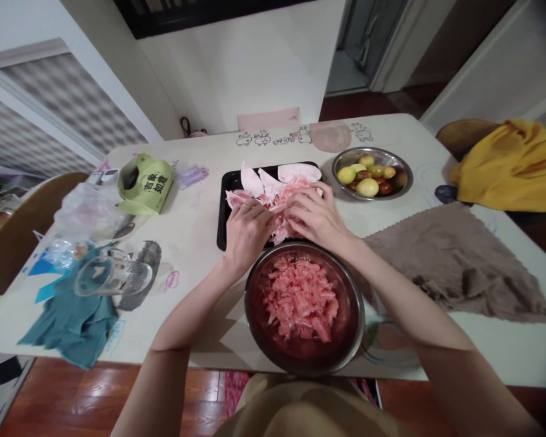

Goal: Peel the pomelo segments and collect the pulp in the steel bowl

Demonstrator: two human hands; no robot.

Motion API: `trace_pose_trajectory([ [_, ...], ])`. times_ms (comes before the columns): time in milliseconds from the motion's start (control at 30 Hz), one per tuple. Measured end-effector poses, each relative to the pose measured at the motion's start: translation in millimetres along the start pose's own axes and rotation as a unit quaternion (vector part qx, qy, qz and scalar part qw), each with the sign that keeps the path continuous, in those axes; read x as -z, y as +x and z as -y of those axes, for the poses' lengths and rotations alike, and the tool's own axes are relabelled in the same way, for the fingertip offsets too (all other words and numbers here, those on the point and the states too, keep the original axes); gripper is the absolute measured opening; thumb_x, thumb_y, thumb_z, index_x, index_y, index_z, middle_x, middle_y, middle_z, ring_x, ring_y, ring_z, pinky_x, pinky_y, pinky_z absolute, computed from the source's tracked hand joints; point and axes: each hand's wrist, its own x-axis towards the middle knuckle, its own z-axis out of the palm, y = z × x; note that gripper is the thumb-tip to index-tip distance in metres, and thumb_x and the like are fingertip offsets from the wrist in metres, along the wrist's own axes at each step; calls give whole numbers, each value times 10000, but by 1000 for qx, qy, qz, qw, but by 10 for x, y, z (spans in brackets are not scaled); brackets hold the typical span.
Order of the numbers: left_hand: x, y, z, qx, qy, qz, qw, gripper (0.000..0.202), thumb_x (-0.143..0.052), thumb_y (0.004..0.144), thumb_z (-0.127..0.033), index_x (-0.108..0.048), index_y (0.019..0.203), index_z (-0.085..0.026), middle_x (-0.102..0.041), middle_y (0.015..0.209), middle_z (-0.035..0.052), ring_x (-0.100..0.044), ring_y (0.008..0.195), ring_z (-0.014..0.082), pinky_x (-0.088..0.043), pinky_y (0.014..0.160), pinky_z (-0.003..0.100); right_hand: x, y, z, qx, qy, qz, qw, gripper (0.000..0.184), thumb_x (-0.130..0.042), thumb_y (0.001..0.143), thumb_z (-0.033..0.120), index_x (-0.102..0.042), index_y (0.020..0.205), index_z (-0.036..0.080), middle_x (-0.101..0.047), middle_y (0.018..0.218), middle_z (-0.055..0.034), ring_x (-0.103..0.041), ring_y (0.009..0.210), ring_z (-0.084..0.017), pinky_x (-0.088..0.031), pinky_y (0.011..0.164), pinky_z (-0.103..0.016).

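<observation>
left grip (pixel 249 226), right grip (pixel 315 215) over tray (pixel 222 221), bowl (pixel 255 303) at table edge (pixel 222 359)

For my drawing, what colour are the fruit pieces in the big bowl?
The fruit pieces are pinkish red, best seen in the head view.

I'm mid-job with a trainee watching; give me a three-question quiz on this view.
1. True or false: the metal bowl of pink pulp stands nearer the camera than the black tray.
2. On which hand does a ring show: A) right, B) left, C) both?
3. Fill in: in this view, the green box stands to the ___ of the tray.

Key: 1. True. 2. B, the left hand. 3. Left.
</observation>
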Motion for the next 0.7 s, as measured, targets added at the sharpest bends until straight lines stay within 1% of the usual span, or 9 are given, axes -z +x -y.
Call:
trace_pose_trajectory([
  [100, 18, 15, 23, 7, 9, -9, 1000, 218, -624, 953, -172, -672, 741, -199, -695, 718, 21, -640, 842, 211, -446, 769, 346, 46, -5, -47, -39, 21, 17, 999, 181, -504, 978, 146, -649, 921, 237, -709, 911, -7, -567, 989, -208, -293, 1088, -469],
  [167, 26, 20, 26, 9, 11, -8, 1000, 227, -619, 958, -177, -667, 738, -204, -696, 721, 22, -634, 838, 210, -436, 758, 350, 50, -13, -59, -48, 37, 10, 998, 228, -497, 949, 88, -664, 925, 241, -724, 871, 15, -583, 956, -198, -288, 1099, -475],
  [200, 28, 20, 25, 9, 13, -8, 1000, 230, -617, 959, -176, -664, 736, -207, -694, 721, 21, -630, 833, 209, -432, 750, 350, 43, -16, -53, -53, 38, -2, 998, 231, -508, 945, 86, -676, 952, 246, -737, 877, 21, -592, 958, -197, -289, 1099, -476],
  [267, 30, 19, 20, 10, 17, -8, 1000, 228, -618, 955, -167, -660, 735, -212, -689, 716, 17, -625, 826, 206, -428, 742, 347, 19, -20, -21, -62, 27, -35, 997, 171, -564, 962, 153, -691, 1008, 258, -760, 925, 24, -605, 980, -200, -302, 1085, -471],
  [333, 33, 16, 12, 10, 14, -6, 1000, 213, -623, 948, -159, -662, 747, -216, -686, 712, 13, -625, 831, 206, -434, 753, 346, -13, -21, 28, -56, 9, -65, 996, 88, -618, 972, 245, -697, 1005, 265, -772, 980, 24, -611, 1018, -205, -317, 1068, -462],
  [400, 38, 13, 0, 5, 7, -1, 1000, 197, -625, 945, -158, -669, 762, -215, -682, 708, 12, -627, 838, 207, -441, 768, 347, -43, -23, 75, -34, -8, -90, 995, 65, -635, 974, 280, -697, 965, 263, -776, 1011, 29, -610, 1050, -207, -325, 1056, -453],
  [467, 47, 10, -18, 1, -2, 3, 1000, 187, -624, 947, -162, -680, 775, -208, -686, 714, 15, -628, 842, 210, -444, 775, 349, -67, -25, 107, -10, -24, -105, 994, 69, -629, 979, 272, -693, 955, 258, -773, 1013, 27, -610, 1054, -204, -330, 1047, -446],
  [567, 58, 8, -43, 3, -14, 2, 1000, 184, -620, 952, -167, -693, 786, -199, -696, 726, 20, -627, 840, 211, -442, 777, 350, -83, -23, 124, 10, -45, -107, 993, 85, -609, 981, 244, -683, 941, 246, -763, 997, 14, -609, 1038, -204, -329, 1028, -443],
  [700, 53, 4, -36, 6, -17, 0, 1000, 178, -630, 946, -162, -690, 783, -199, -690, 716, 20, -629, 841, 211, -437, 778, 347, -73, -10, 104, 9, -51, -103, 993, 102, -585, 978, 216, -657, 908, 231, -748, 923, 9, -617, 998, -200, -330, 1015, -429],
])
